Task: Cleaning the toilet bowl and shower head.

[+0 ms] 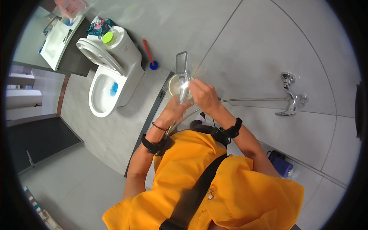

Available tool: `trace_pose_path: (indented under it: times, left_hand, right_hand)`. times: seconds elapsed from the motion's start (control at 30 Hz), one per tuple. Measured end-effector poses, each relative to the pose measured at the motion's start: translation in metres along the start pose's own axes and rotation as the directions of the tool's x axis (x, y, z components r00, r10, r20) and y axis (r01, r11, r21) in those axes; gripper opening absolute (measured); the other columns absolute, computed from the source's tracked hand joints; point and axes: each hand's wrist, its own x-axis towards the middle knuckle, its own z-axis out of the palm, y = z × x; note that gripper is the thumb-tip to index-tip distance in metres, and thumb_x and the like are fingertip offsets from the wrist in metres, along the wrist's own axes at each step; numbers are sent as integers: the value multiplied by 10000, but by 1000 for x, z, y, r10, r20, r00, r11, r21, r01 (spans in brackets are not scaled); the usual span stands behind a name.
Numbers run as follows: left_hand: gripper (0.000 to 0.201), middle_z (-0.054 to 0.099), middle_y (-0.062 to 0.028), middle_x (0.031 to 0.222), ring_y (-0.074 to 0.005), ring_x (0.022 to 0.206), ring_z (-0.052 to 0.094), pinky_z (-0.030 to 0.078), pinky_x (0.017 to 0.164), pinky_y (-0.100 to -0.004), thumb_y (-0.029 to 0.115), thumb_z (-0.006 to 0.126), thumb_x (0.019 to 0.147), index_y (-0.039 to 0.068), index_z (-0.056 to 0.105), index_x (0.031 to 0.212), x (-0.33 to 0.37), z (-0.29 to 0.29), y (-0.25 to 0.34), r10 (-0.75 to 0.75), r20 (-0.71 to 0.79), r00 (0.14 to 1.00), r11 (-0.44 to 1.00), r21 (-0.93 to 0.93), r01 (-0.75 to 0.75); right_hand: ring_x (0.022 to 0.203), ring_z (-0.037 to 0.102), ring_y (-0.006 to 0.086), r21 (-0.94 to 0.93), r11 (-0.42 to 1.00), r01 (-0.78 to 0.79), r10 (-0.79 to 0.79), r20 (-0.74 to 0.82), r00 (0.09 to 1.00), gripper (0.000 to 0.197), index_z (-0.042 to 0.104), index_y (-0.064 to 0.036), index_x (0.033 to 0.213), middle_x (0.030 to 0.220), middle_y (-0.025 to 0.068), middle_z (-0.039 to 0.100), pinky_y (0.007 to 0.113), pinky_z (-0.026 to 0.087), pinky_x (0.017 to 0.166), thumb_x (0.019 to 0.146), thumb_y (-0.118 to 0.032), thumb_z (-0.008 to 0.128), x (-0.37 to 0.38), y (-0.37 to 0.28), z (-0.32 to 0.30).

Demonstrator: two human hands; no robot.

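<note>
Between my two hands stands a shiny silver handle-like piece [184, 91] with an open rectangular frame at its far end; its exact kind is unclear. My left hand [174, 110], somewhat blurred, is closed around its near end. My right hand [204, 95] presses closed fingers against its right side. Behind the piece is an off-white round container [174, 85], partly covered by it and my hands. A metal shower hose [253, 99] runs from the wall tap [291, 103] past my right wrist toward my left forearm, where its end is hidden.
A white toilet [100, 96] with its lid raised stands at the left; a green-lidded tub [108, 38] sits on its tank. Nearby is a red-handled brush [148, 53]. A dark floor strip [155, 103] crosses beside my left arm. A blue jug [281, 165] stands lower right.
</note>
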Motion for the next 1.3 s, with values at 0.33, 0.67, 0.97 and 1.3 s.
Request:
trace_pose_path:
  times: [0.33, 0.67, 0.97, 1.3]
  left_hand:
    - [259, 424, -8, 536, -87, 359, 406, 322, 317, -231, 195, 600, 836, 47, 429, 711, 3, 0, -5, -55, -63, 996, 998, 30, 57]
    - [260, 412, 9, 526, -75, 360, 391, 306, 325, -226, 201, 627, 828, 52, 425, 762, -11, 6, -4, -48, 0, 999, 995, -92, 48]
    - [346, 501, -86, 638, -161, 424, 478, 395, 375, -289, 227, 658, 786, -28, 450, 896, 2, -2, -32, 287, -252, 924, 904, 389, -175]
    - [240, 513, -81, 661, -188, 582, 500, 440, 535, -305, 172, 685, 777, -2, 536, 848, 5, -22, -48, 298, -193, 935, 917, 331, -224]
  right_hand:
    - [695, 558, 305, 6, 1000, -20, 20, -9, 1000, 115, 539, -13, 815, 736, 113, 501, 375, 470, 591, 703, 16, 537, 8, 2, 19]
    - [677, 587, 306, 163, 941, -295, 301, -13, 953, 96, 566, -48, 837, 749, 117, 595, 385, 461, 587, 761, 1, 534, 13, 35, 30]
    - [474, 497, 165, 525, 653, -546, 610, 63, 790, 128, 528, 26, 694, 545, 63, 493, 303, 406, 458, 779, -29, 448, -15, 42, 20]
    - [525, 516, 290, 277, 860, -428, 490, -221, 843, 126, 545, -26, 745, 669, 150, 544, 382, 402, 486, 824, -123, 538, -6, 14, -5]
